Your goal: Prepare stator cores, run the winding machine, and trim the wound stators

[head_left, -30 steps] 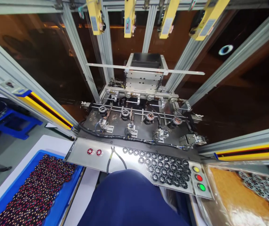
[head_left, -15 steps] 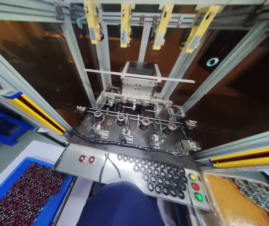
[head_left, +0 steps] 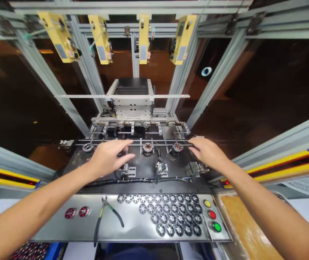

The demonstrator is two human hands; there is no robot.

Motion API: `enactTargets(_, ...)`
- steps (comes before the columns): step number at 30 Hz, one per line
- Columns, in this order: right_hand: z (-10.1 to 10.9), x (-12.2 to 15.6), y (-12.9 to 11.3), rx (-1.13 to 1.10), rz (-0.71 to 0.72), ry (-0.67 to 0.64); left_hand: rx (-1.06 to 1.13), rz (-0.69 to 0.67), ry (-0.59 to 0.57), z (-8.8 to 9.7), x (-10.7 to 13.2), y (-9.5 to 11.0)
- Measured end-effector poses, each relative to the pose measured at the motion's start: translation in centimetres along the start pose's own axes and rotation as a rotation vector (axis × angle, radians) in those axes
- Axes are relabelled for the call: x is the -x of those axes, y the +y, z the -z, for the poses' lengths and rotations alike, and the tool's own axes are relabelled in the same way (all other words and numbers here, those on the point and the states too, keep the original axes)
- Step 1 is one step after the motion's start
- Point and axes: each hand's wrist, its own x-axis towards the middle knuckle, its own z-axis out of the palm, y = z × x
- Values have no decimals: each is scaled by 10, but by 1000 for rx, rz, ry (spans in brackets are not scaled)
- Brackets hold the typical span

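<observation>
My left hand (head_left: pixel 110 154) reaches over the black machine bed (head_left: pixel 89 166), thumb and fingers apart with nothing between them; it hides one fixture. Just right of its fingertips, a round motor core with copper coils (head_left: pixel 147 146) sits in a holder. Another copper-wound core (head_left: pixel 177 147) rests in the holder to the right. Beside that one hovers my right hand (head_left: pixel 208 151), its thumb and fingers parted and holding nothing visible. Further left, a ring-shaped holder (head_left: pixel 87 147) shows bare metal. Small metal clamp units (head_left: pixel 161 168) stand in front of the holders.
On the steel shelf (head_left: pixel 133 225) lie pliers (head_left: pixel 104 213), two red round cores (head_left: pixel 84 211) and rows of black-and-silver cores (head_left: pixel 174 208). Yellow, red and green buttons (head_left: pixel 216 226) are at right. Yellow light bars (head_left: pixel 11 177) flank the opening; yellow units (head_left: pixel 143 39) hang above.
Both my hands have come into view and reached over the machine bed. The view has turned right and drawn closer. Cores and pliers lie as before on the shelf.
</observation>
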Motion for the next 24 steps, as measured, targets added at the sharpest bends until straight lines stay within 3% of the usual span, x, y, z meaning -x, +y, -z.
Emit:
enactTargets(5, -71, -30, 43, 8, -52, -268, -2, -77, -328, -92, -75, -29)
enactTargets(9, -99, -36, 48, -23, -66, -366, -6, -89, -434, -144, -92, -38)
enactTargets(13, -105, -37, 49, -44, -71, -395, -3, -86, -480, -160, -92, -38)
enactTargets(24, -116, -43, 54, -57, -80, -473, -15, -103, -648, -167, -103, -42)
